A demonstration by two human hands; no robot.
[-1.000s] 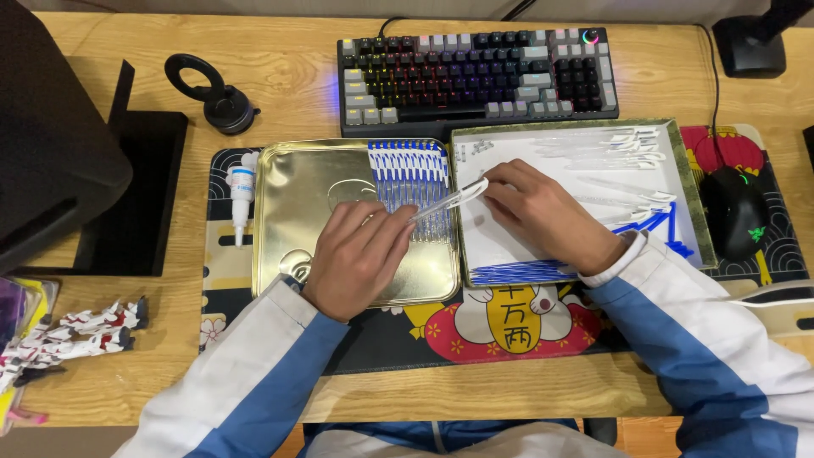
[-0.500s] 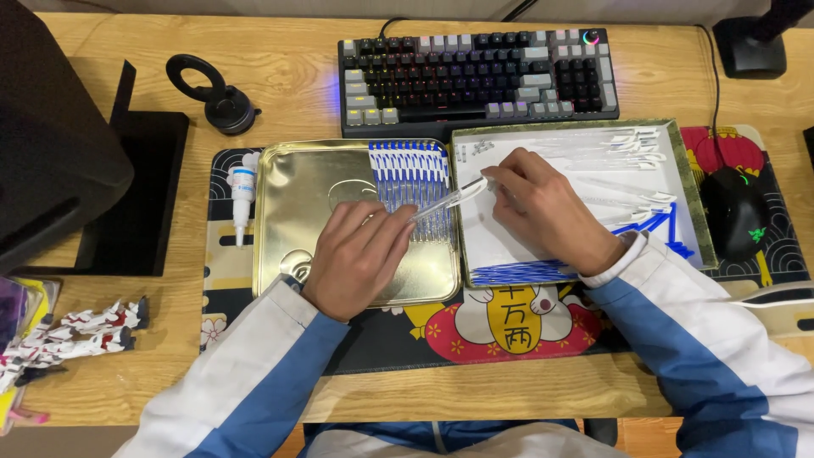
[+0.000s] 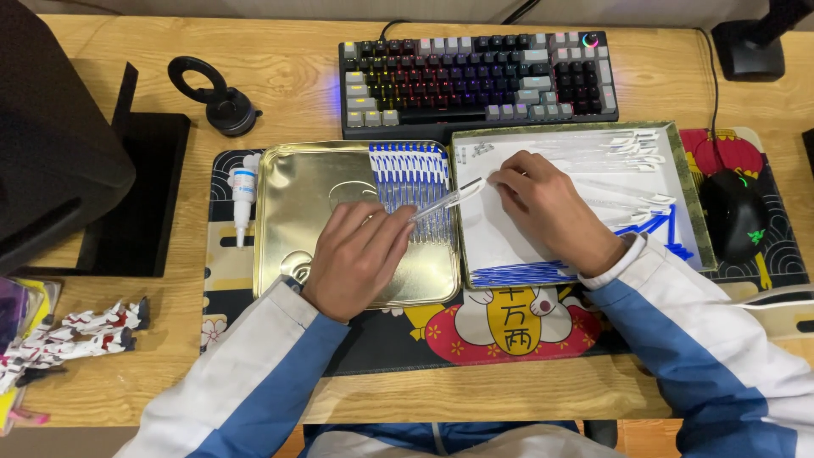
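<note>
Hands over two shallow trays on the desk mat. My left hand [image 3: 360, 254] lies palm down over the gold metal tray [image 3: 297, 203], fingers curled, pinching one end of a slim clear tube [image 3: 445, 202] that slants up and to the right across the seam between the trays. My right hand [image 3: 543, 199] is over the white-lined tray [image 3: 678, 161], wrist resting on the lining, fingertips drawn together at the tube's white upper end; whether they clamp it or only touch it I cannot tell.

Labelled items: a small white dropper bottle [image 3: 243, 188] with a blue and white label lies on the mat just left of the gold tray, nozzle pointing toward me. The mat [image 3: 517, 326] carries a red and yellow cartoon cat figure below the trays.

Container contents: the gold tray holds a neat row of blue-tipped tubes [image 3: 409, 165] along its upper right part, the rest bare metal. The white-lined tray holds loose clear tubes with white ends [image 3: 632, 148] toward its upper right, loose blue pieces [image 3: 653, 225] at right, and a packed row of blue pieces [image 3: 521, 273] along the near edge.
</note>
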